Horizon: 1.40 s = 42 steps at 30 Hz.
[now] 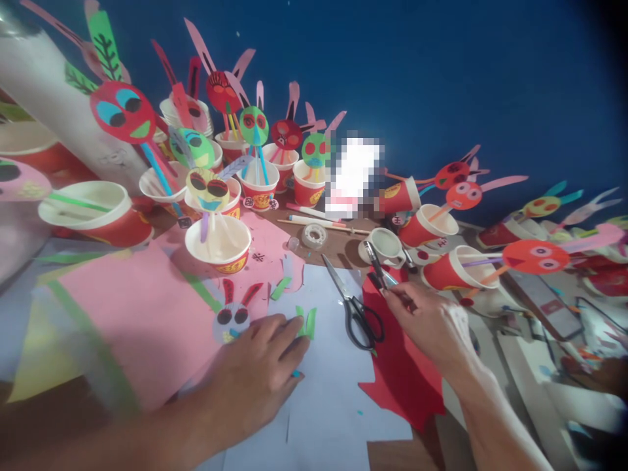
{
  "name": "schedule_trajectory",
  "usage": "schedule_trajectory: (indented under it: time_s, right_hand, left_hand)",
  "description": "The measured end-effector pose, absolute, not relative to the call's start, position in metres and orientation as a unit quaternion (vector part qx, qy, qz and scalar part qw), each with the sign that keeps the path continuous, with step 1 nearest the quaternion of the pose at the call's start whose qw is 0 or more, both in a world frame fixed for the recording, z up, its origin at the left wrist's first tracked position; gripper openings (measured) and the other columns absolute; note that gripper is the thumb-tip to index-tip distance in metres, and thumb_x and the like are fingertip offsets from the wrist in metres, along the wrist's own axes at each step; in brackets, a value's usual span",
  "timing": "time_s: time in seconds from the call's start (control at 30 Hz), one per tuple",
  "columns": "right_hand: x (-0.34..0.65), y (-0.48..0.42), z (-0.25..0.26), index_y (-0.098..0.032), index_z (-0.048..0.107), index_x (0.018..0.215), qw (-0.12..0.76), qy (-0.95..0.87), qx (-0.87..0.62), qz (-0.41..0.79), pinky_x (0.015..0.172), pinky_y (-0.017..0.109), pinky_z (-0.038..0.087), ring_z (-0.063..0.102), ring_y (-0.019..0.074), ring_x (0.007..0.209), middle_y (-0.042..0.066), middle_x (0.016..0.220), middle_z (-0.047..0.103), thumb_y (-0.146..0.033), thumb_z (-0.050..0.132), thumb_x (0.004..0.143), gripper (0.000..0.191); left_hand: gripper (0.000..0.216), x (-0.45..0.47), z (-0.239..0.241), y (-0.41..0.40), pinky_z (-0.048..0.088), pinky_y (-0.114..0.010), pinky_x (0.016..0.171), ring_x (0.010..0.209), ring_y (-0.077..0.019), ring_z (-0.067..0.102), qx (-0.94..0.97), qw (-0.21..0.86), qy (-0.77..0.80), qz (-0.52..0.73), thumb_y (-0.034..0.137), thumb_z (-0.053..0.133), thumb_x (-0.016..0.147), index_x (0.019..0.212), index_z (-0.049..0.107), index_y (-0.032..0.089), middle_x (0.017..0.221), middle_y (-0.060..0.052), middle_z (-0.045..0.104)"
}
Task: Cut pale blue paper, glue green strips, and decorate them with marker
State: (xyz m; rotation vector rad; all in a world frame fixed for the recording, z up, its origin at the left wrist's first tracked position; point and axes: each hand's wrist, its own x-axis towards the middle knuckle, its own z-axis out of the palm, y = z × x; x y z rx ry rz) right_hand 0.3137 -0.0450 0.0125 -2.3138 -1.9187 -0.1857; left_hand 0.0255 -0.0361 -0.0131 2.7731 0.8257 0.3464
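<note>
My left hand (258,373) lies flat on a pale blue sheet (324,392), fingers stretched out and pressing on a small green paper cutout (308,322). Just left of it sits a small grey paper bunny face (231,320) with red ears. My right hand (426,320) is closed in a pinch on a dark marker pen (377,263), held over a red paper sheet (402,373). Black-handled scissors (356,307) lie shut on the blue sheet between my two hands.
Many red paper cups (218,245) with paper bunny faces on straws crowd the back and right. A pink sheet (147,314) lies at the left. A tape roll (314,235), sticks and a white mug (385,245) sit mid-table. A blue wall stands behind.
</note>
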Motion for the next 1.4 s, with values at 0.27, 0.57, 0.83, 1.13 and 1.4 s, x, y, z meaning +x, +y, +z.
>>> schedule_trajectory:
  time_s: [0.27,0.57,0.83,1.13,1.4]
  right_hand:
    - [0.308,-0.044,0.004,-0.023,0.07,0.082,0.032,-0.656,-0.75,-0.078,0.05,0.025,0.027,0.06,0.0153,0.057,0.0,0.064,0.069,-0.03,0.056,0.084,0.016]
    - [0.31,-0.044,-0.001,-0.022,0.07,0.081,0.028,-0.664,-0.742,-0.09,0.049,0.025,0.024,0.058,0.0147,0.055,0.001,0.063,0.069,-0.032,0.056,0.084,0.018]
    - [0.313,-0.043,-0.007,-0.021,0.069,0.079,0.035,-0.664,-0.74,-0.1,0.049,0.026,0.023,0.058,0.0148,0.055,0.002,0.066,0.069,-0.032,0.054,0.084,0.019]
    - [0.313,-0.043,-0.011,-0.022,0.069,0.079,0.025,-0.665,-0.74,-0.102,0.049,0.026,0.024,0.058,0.0155,0.054,0.002,0.064,0.068,-0.034,0.053,0.085,0.021]
    - [0.311,-0.041,-0.011,-0.022,0.069,0.079,0.021,-0.67,-0.736,-0.094,0.05,0.027,0.029,0.061,0.0174,0.055,0.002,0.064,0.069,-0.034,0.051,0.086,0.023]
  left_hand:
    - [0.031,0.025,-0.017,-0.037,0.044,-0.044,0.088,0.107,-0.029,0.043,0.947,0.114,0.279,0.116,0.024,0.049,0.09,0.119,0.055,0.015,0.129,-0.011,0.052]
    - [0.025,0.025,-0.014,-0.037,0.044,-0.043,0.087,0.107,-0.0277,0.044,0.944,0.121,0.287,0.111,0.02,0.049,0.088,0.111,0.057,0.012,0.129,-0.01,0.053]
    - [0.019,0.024,-0.014,-0.038,0.044,-0.041,0.089,0.109,-0.0264,0.046,0.945,0.109,0.282,0.123,0.022,0.051,0.088,0.104,0.06,0.015,0.126,-0.009,0.056]
    - [0.027,0.023,-0.012,-0.038,0.044,-0.042,0.087,0.108,-0.0278,0.046,0.948,0.105,0.284,0.103,0.021,0.048,0.089,0.113,0.056,0.013,0.127,-0.01,0.055]
    - [0.028,0.024,-0.015,-0.037,0.043,-0.04,0.088,0.108,-0.0261,0.048,0.95,0.099,0.269,0.121,0.025,0.05,0.09,0.116,0.056,0.015,0.124,-0.011,0.057]
